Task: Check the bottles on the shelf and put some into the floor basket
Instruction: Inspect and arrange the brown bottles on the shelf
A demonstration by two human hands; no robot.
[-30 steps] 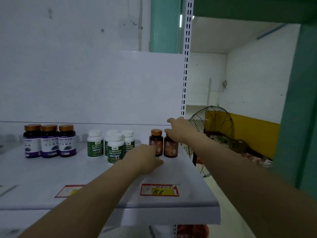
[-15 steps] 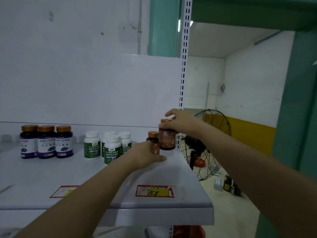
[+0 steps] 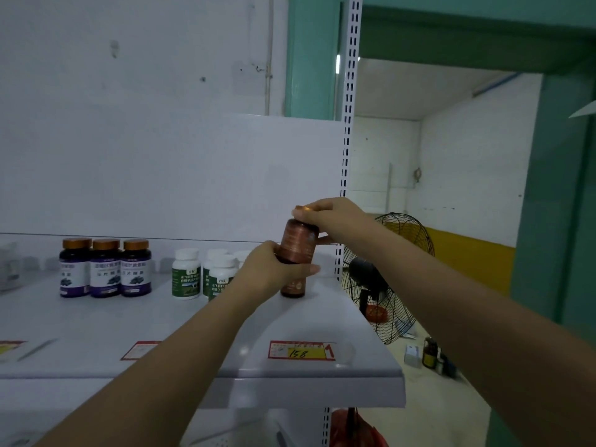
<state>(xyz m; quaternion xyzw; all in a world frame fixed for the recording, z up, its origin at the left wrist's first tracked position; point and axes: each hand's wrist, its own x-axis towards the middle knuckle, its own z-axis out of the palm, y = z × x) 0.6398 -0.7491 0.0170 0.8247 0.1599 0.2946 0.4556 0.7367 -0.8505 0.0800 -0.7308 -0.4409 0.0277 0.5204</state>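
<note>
Brown bottle (image 3: pixel 298 241) up in the air, checking it at the right end of the white shelf (image 3: pixel 306 321).

Pinching its gold cap with the right hand (image 3: pixel 335 221), fingers curled over the top and thumb pressing the side, holding it upright just above the shelf surface beside the slotted upright (image 3: pixel 346 188). Wrapping the left hand (image 3: pixel 267 272) round a second bottle (image 3: pixel 293 287) standing directly beneath, thumb lying across its front, knuckles touching the raised one's base. Leaving the green-label bottles (image 3: pixel 186 275) and purple-label bottles (image 3: pixel 104 269) standing in clusters further left.
</note>
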